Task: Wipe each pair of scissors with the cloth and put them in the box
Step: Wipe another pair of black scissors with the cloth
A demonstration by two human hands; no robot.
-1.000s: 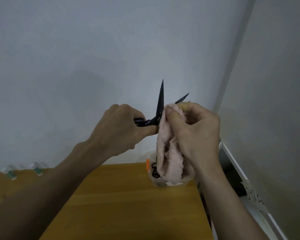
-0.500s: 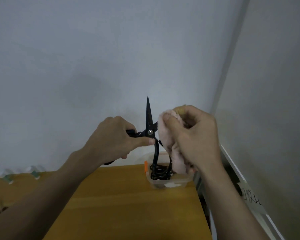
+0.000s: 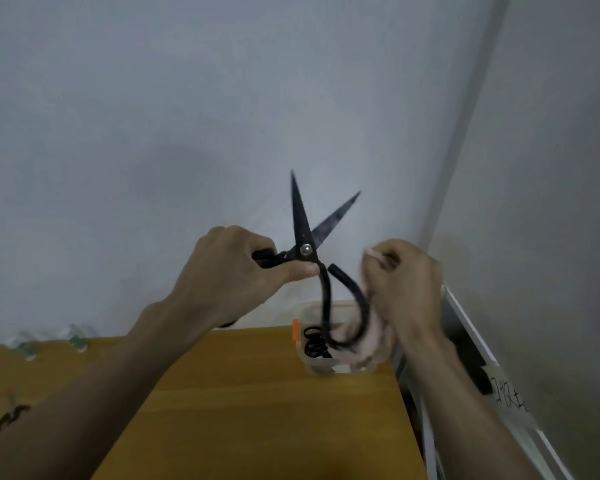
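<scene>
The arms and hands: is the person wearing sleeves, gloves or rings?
No sleeves, gloves, rings or watch show. Both forearms are bare right down to the picture's edge. The left hand and right hand are bare too. The left forearm bears a small dark curly mark, perhaps a tattoo.

The box [image 3: 343, 368] sits at the table's [image 3: 257, 410] far right corner (scissors [image 3: 314, 348] seemingly inside).

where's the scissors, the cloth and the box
scissors [image 3: 306, 250], head view, on the pivot screw
cloth [image 3: 378, 336], head view, on the pink fold hanging below the right hand
box [image 3: 340, 370], head view, on its clear front wall
</scene>
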